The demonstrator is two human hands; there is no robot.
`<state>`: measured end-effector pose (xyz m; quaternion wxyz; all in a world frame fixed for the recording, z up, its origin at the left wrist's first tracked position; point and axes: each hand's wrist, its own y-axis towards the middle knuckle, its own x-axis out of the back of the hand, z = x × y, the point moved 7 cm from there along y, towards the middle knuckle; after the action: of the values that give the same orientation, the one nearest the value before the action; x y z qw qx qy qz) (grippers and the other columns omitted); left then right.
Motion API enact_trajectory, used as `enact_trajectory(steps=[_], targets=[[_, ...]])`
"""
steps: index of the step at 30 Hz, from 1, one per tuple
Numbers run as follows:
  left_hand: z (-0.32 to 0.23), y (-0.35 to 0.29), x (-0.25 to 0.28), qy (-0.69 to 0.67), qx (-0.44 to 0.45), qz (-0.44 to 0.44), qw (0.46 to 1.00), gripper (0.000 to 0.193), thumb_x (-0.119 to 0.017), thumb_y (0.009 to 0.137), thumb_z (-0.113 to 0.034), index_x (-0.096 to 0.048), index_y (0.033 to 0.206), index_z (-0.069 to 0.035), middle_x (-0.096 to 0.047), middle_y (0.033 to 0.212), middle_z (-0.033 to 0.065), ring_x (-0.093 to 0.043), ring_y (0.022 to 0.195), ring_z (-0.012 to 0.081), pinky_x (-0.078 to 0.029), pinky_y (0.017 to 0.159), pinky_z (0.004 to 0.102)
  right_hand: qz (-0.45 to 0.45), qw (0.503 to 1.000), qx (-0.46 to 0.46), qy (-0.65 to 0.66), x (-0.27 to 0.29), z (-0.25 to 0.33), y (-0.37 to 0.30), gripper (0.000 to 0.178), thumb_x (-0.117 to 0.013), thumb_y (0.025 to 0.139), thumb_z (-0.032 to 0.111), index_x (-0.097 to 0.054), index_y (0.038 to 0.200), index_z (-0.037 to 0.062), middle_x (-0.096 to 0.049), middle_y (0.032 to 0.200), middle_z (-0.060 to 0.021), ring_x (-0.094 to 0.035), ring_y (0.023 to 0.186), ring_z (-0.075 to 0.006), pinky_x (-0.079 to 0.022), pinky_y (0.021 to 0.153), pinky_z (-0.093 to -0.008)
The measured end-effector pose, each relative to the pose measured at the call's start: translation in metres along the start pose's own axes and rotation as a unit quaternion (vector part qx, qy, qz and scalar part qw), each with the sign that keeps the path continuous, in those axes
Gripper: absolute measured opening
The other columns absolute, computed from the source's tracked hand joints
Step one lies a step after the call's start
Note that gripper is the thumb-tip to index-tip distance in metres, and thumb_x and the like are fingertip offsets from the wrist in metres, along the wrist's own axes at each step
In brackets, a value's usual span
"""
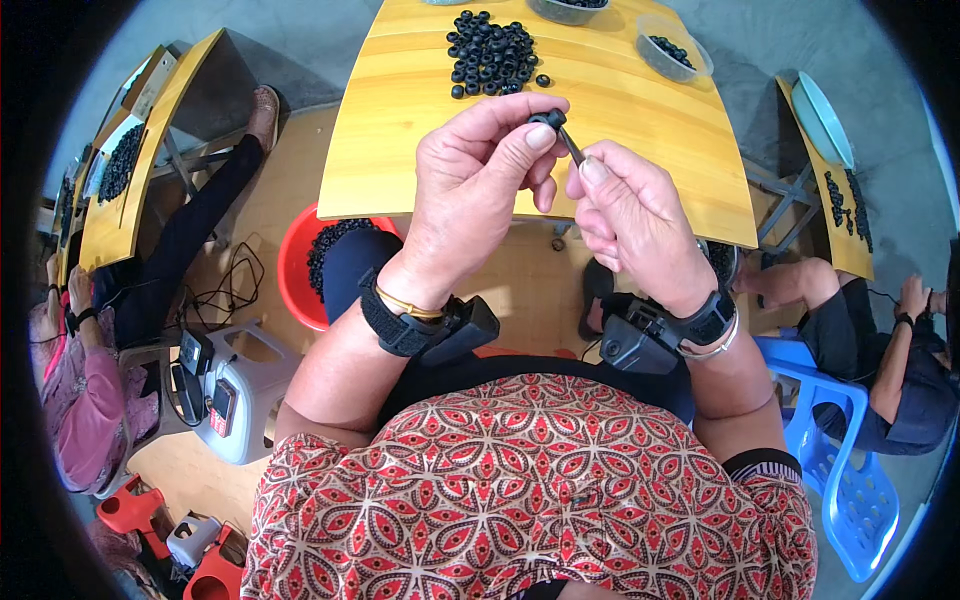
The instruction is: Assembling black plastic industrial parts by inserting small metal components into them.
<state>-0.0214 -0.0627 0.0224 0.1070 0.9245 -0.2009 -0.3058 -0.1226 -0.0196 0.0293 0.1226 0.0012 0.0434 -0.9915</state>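
Observation:
Between its thumb and index finger my left hand (468, 185) pinches a small black rounded part (546, 119), like the ring-shaped pieces on the table. My right hand (640, 215) is closed around a thin dark rod-like tool (572, 147). Its tip meets the black part; the exact kind of tool is hidden by my fingers. Both hands are raised over the near edge of the yellow wooden table (400, 150). Beyond them on the tabletop lies a pile of black ring-shaped pieces (492, 55).
Clear plastic tubs (650, 35) with black pieces stand at the table's far side. A red basin (296, 262) of black pieces sits below, left of my knee. People work at side tables left and right. A blue plastic chair (850, 440) and a grey stool (245, 400) flank me.

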Motion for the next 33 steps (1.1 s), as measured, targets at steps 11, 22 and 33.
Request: enact_trajectory(steps=[11, 22, 33], targets=[[-0.011, -0.006, -0.004, 0.262, -0.094, 0.006, 0.96, 0.021, -0.047, 0.086, -0.01, -0.053, 0.102, 0.002, -0.053, 0.072, 0.0028, -0.044, 0.054, 0.0048, -0.04, 0.046, 0.017, -0.044, 0.99, 0.06, -0.119, 0.004, 0.002, 0.002, 0.018, -0.041, 0.088, 0.017, -0.043, 0.086, -0.0002, -0.041, 0.057, -0.0027, -0.04, 0.05, -0.0093, -0.036, 0.047, -0.0237], [0.0, -0.005, -0.003, 0.077, -0.018, -0.025, 0.997, 0.017, -0.048, 0.085, -0.007, -0.052, 0.099, 0.001, -0.053, 0.069, 0.0016, -0.043, 0.052, 0.0009, -0.036, 0.043, 0.0135, -0.085, 0.946, 0.223, -0.218, -0.005, 0.028, -0.005, 0.031, -0.039, 0.086, 0.006, -0.041, 0.117, 0.0053, -0.055, 0.086, -0.0111, -0.048, 0.059, -0.0122, -0.041, 0.057, -0.0238], [-0.02, -0.014, -0.001, 0.327, -0.241, -0.079, 0.91, 0.021, -0.057, 0.073, 0.006, -0.053, 0.094, 0.002, -0.058, 0.076, 0.0082, -0.056, 0.063, 0.009, -0.047, 0.053, 0.0201, 0.006, 0.994, -0.001, 0.108, -0.006, 0.004, -0.001, 0.037, -0.04, 0.089, 0.019, -0.037, 0.126, 0.0196, -0.038, 0.056, 0.0027, -0.034, 0.043, -0.0026, -0.031, 0.037, -0.0157]])
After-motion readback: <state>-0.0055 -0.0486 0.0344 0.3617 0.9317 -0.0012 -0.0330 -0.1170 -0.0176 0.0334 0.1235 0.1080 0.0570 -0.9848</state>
